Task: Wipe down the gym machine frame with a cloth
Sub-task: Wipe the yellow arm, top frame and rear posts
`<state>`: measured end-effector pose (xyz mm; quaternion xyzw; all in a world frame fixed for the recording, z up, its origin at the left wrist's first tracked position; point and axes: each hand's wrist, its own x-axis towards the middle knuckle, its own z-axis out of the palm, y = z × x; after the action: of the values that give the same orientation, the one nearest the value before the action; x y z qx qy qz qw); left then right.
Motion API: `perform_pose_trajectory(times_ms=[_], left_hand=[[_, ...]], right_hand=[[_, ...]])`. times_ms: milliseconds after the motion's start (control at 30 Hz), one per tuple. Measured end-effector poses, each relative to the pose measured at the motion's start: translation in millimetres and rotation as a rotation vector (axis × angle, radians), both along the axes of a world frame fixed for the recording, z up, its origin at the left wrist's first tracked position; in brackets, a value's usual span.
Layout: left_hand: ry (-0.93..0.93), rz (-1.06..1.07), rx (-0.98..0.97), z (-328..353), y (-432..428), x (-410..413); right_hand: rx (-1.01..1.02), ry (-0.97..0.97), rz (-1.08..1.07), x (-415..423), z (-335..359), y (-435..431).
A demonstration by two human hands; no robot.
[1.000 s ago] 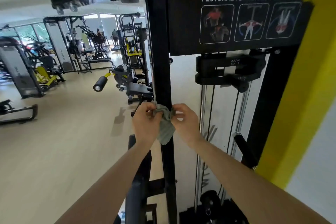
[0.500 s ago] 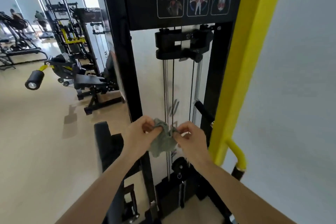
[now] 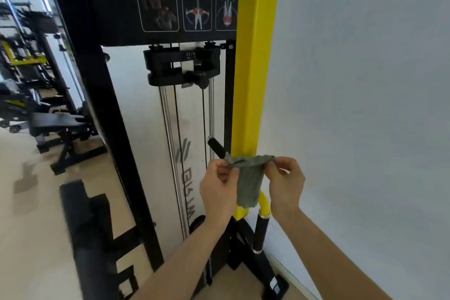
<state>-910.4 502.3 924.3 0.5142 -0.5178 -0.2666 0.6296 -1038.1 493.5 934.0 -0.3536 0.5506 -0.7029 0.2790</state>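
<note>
Cloth (image 3: 248, 182), grey-green and ribbed, hangs pinched between left hand (image 3: 218, 190) and right hand (image 3: 285, 181) fingers against the glossy yellow post (image 3: 253, 80).

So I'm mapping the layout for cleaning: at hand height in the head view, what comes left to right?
Black upright → chrome guide rod → left hand → cloth → right hand → wall.

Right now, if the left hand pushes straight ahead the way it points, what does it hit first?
Probably the black handle just past the left hand, beside the yellow post. Depth is unclear; it could graze the post edge, where the cloth hangs.
</note>
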Motion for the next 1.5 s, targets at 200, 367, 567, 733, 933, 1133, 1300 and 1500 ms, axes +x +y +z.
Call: perform_pose_trajectory(times_ms=[200,367,567,733,933,1133,1300,1500], left_hand=[[0.068,0.048,0.028,-20,-16,-33],[0.046,0.090,0.040,-30,-25,-40],[0.074,0.087,0.138,-36,-35,-42],[0.021,0.199,0.203,-38,-32,-54],[0.030,0.254,0.052,-7,-25,-62],[-0.045,0.280,-0.006,39,-32,-47],[0.013,0.237,0.028,77,-39,-38],[0.053,0.174,0.052,129,-45,-35]], right_hand=[[0.041,-0.160,0.404,-15,-12,-42],[-0.036,0.086,0.691,-31,-38,-43],[-0.043,0.257,0.873,-39,-42,-57],[-0.006,0.258,0.918,-41,-53,-68],[-0.104,0.260,0.928,-42,-36,-83],[-0.262,0.260,0.990,-44,4,-100],[-0.343,0.274,1.014,-46,35,-111],[-0.402,0.278,1.034,-45,74,-122]])
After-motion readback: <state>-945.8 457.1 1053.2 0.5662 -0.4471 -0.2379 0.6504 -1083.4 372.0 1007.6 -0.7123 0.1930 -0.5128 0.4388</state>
